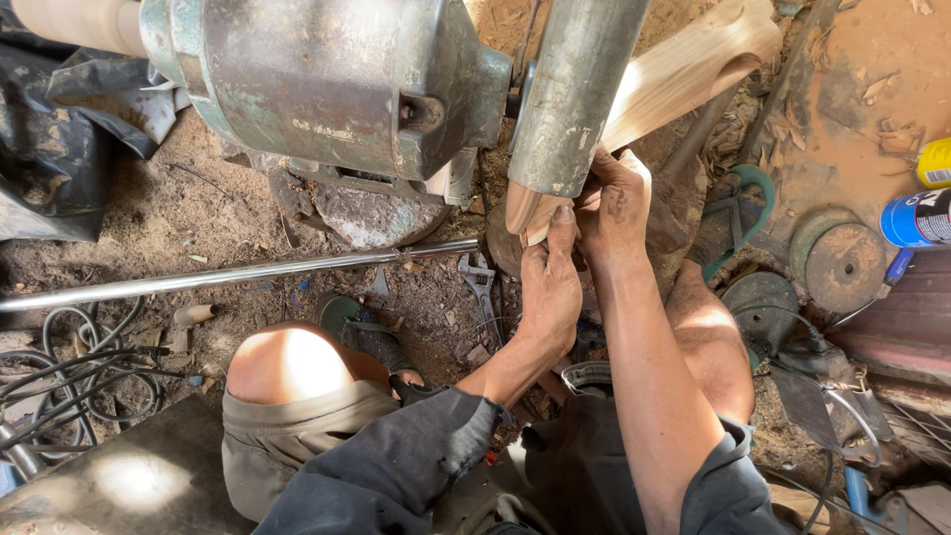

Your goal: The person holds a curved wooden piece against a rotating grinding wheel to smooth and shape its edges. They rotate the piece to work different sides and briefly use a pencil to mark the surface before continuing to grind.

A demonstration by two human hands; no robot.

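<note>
a dirt-floor workshop: motor-driven grinder (337, 84), wrench (482, 287), wood shavings (738, 119).

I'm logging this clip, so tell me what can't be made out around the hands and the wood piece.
Head view only:
- Wood piece: middle hidden behind the metal guard.
- Right hand fingertips: tucked under the guard.
- Left hand palm: faces away.
- Motor: cut by the top edge.
- Spray can: cut by the right edge.

Motor (327, 84) sits left of guard (570, 94); wood piece (684, 69) runs under guard toward upper right; rod (228, 277) lies before motor; wrench (482, 287) on floor (178, 218).
</note>
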